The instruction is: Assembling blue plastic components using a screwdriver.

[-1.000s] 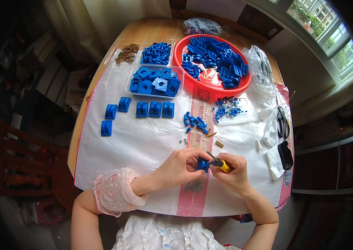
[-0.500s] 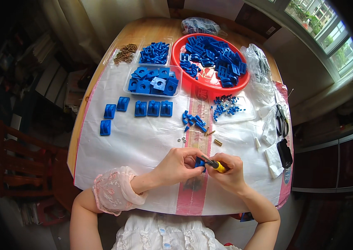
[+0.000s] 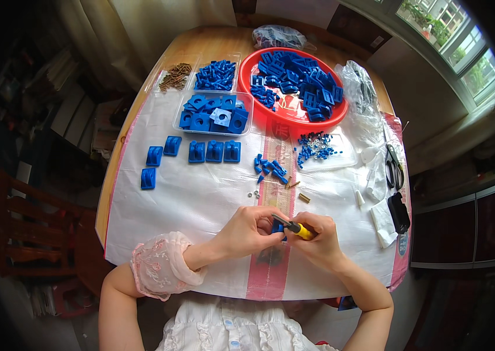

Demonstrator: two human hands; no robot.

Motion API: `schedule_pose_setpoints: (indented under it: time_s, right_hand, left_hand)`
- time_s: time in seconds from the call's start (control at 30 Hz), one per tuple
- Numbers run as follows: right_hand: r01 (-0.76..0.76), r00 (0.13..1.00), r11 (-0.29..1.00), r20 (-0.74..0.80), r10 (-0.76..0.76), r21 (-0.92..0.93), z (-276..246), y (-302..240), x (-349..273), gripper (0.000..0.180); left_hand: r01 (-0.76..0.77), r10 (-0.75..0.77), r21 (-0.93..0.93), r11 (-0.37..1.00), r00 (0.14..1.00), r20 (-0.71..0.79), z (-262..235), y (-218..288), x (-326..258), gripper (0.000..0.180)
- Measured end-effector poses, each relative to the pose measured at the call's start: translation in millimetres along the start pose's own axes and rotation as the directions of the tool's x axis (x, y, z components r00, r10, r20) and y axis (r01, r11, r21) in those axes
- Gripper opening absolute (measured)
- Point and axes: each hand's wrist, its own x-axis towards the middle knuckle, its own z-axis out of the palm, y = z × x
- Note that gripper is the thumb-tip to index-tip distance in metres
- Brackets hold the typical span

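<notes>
Near the front of the table, my left hand (image 3: 253, 227) pinches a small blue plastic part (image 3: 279, 227), mostly hidden by my fingers. Close beside it on the right, my right hand (image 3: 321, 237) is closed around a hand tool with a yellow-and-black handle (image 3: 303, 231). The tool's grey metal end points up and left over the blue part; its exact kind is not clear. Just beyond my hands lie a brass-coloured cylinder (image 3: 304, 198), thin brass pins (image 3: 292, 183), small metal nuts (image 3: 253, 194) and several blue plastic pieces (image 3: 271, 167).
Farther left sit several assembled blue parts (image 3: 214, 151) and a clear tray of blue plates (image 3: 200, 121). A red basin (image 3: 245, 93) of blue pieces stands at the back. On the right are small parts on a clear lid (image 3: 344, 161), black scissors (image 3: 395, 168) and a black case (image 3: 399, 214).
The tool has tilted slightly, and its metal end now shows broader above the blue part. Both hands keep nearly the same place and grip.
</notes>
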Motion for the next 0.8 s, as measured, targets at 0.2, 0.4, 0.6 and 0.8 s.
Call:
schedule_pose_setpoints:
  time_s: [0.2,0.4,0.6,0.8]
  right_hand:
    - [0.02,1.0,1.0,-0.001,-0.02,-0.021,-5,-8,4,0.023]
    - [-0.062,0.979,0.98,-0.18,0.096,0.188,-24,-18,8,0.027]
    - [0.002,0.95,0.938,-0.293,-0.11,-0.345,-35,11,18,0.01]
    - [0.091,0.968,0.906,-0.178,-0.178,-0.413,-21,26,22,0.028]
  left_hand:
    - [-0.023,0.021,-0.066,0.998,1.0,-0.02,0,-4,3,0.025]
    - [0.004,0.003,-0.254,0.967,1.0,0.026,-8,3,7,0.031]
    - [0.027,-0.005,-0.313,0.949,0.997,0.071,-21,5,10,0.033]
    - [0.088,-0.029,-0.466,0.88,0.991,0.134,-24,5,11,0.034]
